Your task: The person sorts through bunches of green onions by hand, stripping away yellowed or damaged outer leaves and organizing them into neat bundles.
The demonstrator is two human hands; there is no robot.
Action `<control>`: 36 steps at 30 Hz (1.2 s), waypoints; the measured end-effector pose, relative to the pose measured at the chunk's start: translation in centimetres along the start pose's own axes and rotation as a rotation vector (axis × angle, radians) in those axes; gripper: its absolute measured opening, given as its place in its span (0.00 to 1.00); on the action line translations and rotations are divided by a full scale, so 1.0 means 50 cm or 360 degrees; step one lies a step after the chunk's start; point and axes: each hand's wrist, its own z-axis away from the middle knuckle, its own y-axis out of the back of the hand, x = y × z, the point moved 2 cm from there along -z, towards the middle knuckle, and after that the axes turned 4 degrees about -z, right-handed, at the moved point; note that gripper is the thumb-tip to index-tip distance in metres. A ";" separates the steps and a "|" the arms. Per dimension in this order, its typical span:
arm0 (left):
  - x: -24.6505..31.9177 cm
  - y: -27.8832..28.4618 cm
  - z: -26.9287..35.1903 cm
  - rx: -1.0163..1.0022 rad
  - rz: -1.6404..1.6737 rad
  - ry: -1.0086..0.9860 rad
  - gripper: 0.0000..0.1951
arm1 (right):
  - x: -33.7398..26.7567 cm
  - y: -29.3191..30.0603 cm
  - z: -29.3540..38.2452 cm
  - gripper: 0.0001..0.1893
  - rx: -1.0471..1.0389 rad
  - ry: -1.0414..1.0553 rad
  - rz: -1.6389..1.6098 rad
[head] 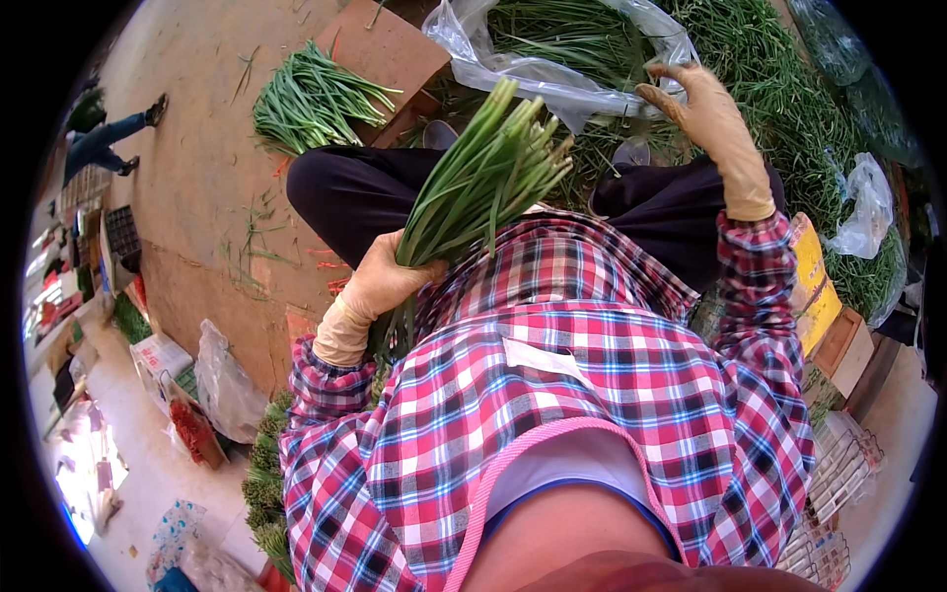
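Note:
My left hand (388,281), in a thin tan glove, is closed around the leafy part of a bunch of garlic chives (484,177). The pale stem ends point up and away from me, and some leaf tips hang below the hand. My right hand (695,111), gloved the same way, is raised by the rim of a clear plastic bag (473,63). Its thumb and fingers are spread, with nothing visible between them. Inside the bag lie loose green chives (570,44). Whether the fingertips touch the bag's rim I cannot tell.
Another pile of chives (318,100) lies beside a brown board (385,44) beyond my left knee. Loose greens (769,81) cover the ground at right, near a yellow box (810,281). Red ties (333,270) are scattered at left. A walking person's legs (111,144) show far left.

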 end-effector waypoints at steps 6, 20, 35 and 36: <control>0.020 -0.024 -0.013 0.0267 0.0061 -0.0257 0.17 | -0.213 -0.072 0.047 0.17 0.0090 0.0667 -0.0111; 0.028 0.007 0.012 0.0172 0.0140 -0.0181 0.09 | -0.086 0.046 0.001 0.08 -0.0358 0.0807 -0.1279; 0.061 -0.015 0.036 -0.0166 0.0422 -0.0048 0.26 | -0.248 -0.035 0.024 0.17 0.0178 0.1422 -0.0326; 0.053 -0.017 0.034 -0.0177 0.0425 -0.0033 0.22 | -0.252 -0.037 0.022 0.16 0.0201 0.1473 -0.0296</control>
